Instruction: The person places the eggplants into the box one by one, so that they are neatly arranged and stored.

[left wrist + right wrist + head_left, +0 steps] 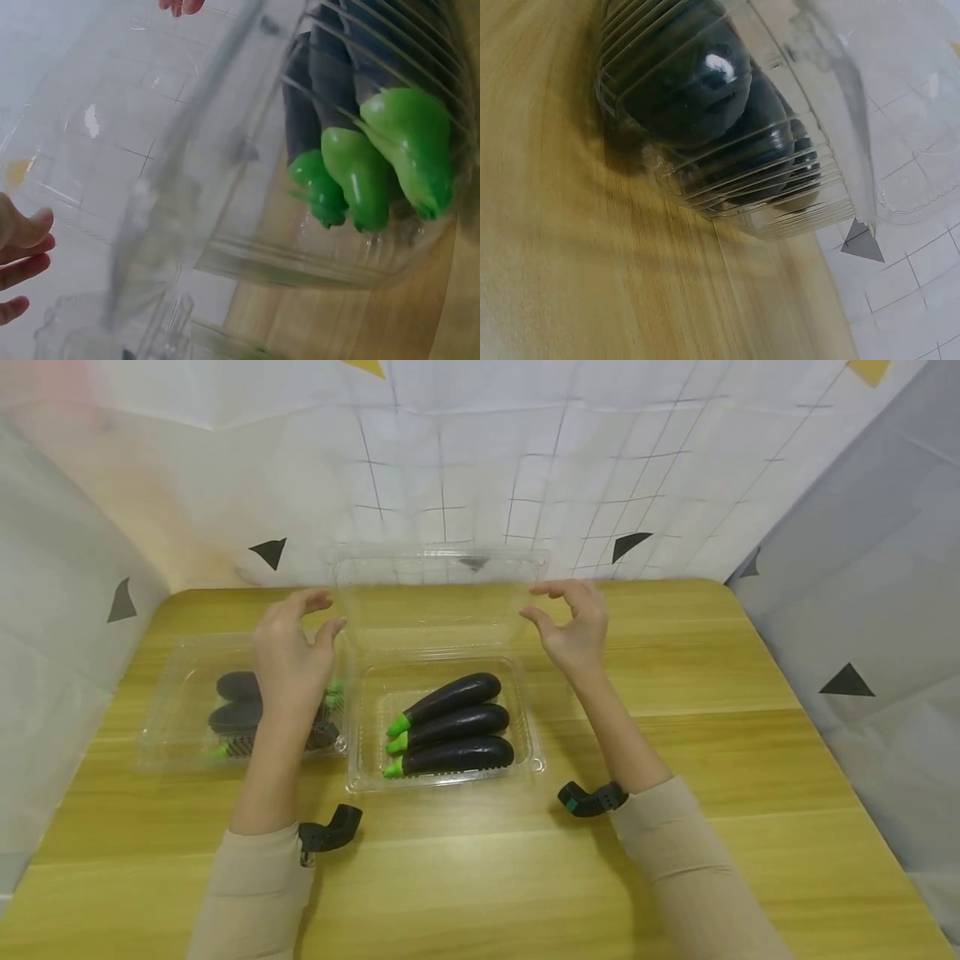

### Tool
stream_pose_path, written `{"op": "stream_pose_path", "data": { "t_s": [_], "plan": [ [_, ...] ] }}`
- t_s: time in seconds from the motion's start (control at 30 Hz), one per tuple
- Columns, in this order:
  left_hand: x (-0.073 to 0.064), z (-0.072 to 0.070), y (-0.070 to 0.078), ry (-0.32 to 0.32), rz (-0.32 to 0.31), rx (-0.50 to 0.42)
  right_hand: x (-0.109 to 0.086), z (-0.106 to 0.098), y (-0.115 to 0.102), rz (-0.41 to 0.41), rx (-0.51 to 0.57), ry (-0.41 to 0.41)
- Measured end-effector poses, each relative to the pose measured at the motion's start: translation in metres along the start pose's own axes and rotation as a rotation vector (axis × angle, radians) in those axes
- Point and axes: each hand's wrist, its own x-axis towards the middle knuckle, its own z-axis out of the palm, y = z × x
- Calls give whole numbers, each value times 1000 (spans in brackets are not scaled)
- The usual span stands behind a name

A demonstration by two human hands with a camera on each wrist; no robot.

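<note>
Three eggplants (457, 723) with green stems lie side by side in a clear plastic clamshell box (442, 783). Its transparent lid (442, 602) stands raised at the back, hinged to the tray. Just off the lid's left edge is my left hand (292, 647), thumb and fingers spread apart with nothing between them. My right hand (573, 622) mirrors it by the lid's right edge, its thumb and fingers also parted. Whether any fingertip touches the lid I cannot tell. In the left wrist view the green stems (356, 176) show close up; the right wrist view shows the eggplants' rounded dark ends (690, 82).
Left of the box sits a second clear plastic box (161, 718) with more eggplants inside, partly covered by my left arm. Beneath everything is a wooden table (675, 735). White sheeting (480, 460) with grid lines and dark patches rises behind it.
</note>
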Motion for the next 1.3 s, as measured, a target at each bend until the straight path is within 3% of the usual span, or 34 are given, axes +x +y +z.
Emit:
{"op": "stream_pose_path", "data": {
  "t_s": [0.5, 0.77, 1.0, 1.17, 1.3],
  "plan": [
    [5, 0, 4, 34, 59, 26, 0, 0, -2, 24, 34, 33],
    [2, 0, 1, 31, 88, 27, 4, -4, -4, -19, 80, 30],
    [0, 1, -2, 36, 108, 17, 16, -13, -30, -22, 163, 88],
    [-1, 2, -5, 45, 136, 5, 23, -21, -52, 30, 181, 87],
    [-2, 3, -8, 54, 176, -18, 22, -20, -45, 31, 177, 92]
  ]
}}
